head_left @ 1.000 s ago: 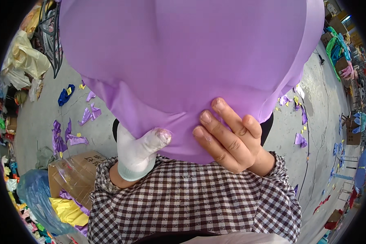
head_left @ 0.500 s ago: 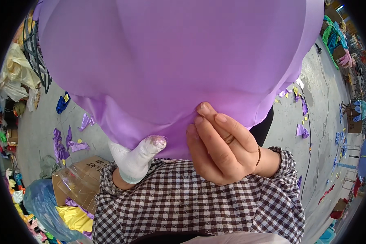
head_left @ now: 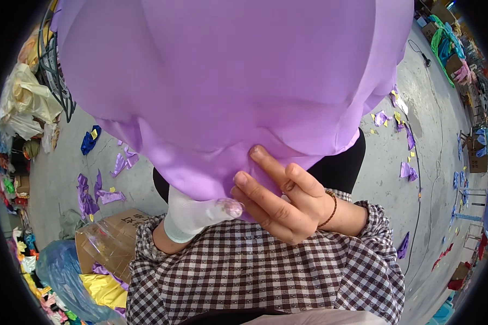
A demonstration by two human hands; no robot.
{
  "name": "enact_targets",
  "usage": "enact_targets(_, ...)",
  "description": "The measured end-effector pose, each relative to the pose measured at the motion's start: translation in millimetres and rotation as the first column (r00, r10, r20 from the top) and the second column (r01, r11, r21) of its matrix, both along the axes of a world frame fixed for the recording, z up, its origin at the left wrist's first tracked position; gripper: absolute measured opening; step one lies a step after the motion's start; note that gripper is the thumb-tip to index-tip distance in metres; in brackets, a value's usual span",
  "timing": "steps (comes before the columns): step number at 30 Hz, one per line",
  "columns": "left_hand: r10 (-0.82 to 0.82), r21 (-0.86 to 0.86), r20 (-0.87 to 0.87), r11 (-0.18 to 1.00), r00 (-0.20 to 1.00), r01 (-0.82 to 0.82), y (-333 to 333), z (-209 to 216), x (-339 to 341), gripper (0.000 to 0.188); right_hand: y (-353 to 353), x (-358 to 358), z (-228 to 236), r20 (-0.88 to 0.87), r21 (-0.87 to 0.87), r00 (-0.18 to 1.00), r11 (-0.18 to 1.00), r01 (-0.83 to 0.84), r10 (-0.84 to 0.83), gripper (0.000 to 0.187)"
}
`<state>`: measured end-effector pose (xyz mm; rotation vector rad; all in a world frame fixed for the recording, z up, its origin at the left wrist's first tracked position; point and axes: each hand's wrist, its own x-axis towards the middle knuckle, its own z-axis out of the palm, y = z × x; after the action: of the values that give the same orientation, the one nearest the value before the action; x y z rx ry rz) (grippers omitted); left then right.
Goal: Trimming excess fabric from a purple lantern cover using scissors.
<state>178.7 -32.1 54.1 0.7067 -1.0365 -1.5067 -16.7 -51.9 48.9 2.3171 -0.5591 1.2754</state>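
Purple fabric (head_left: 228, 81) spreads forward from both hands; white-covered left hand (head_left: 192, 215) grasps near edge; right hand (head_left: 287, 208), just beside, touches fabric, grip unclear.

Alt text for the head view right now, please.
Purple cloth fills the upper view; a white-gloved left hand and a bare right hand touch its near edge. Fabric scraps litter the grey floor on both sides, with a cardboard box at lower left.

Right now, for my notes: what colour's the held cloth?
The held cloth is light purple (head view).
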Motion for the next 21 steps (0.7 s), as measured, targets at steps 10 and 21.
enact_targets(10,0.066,0.153,0.061,0.985,0.996,-0.075,-26,-1,-32,0.024,9,-17,-42,-0.111,0.108,0.964,0.967,-0.229,0.241,0.008)
enact_targets(21,0.195,-0.198,-0.003,0.961,0.981,-0.192,-41,4,-42,0.012,-4,-30,4,0.253,0.014,0.963,0.995,-0.104,0.097,0.032)
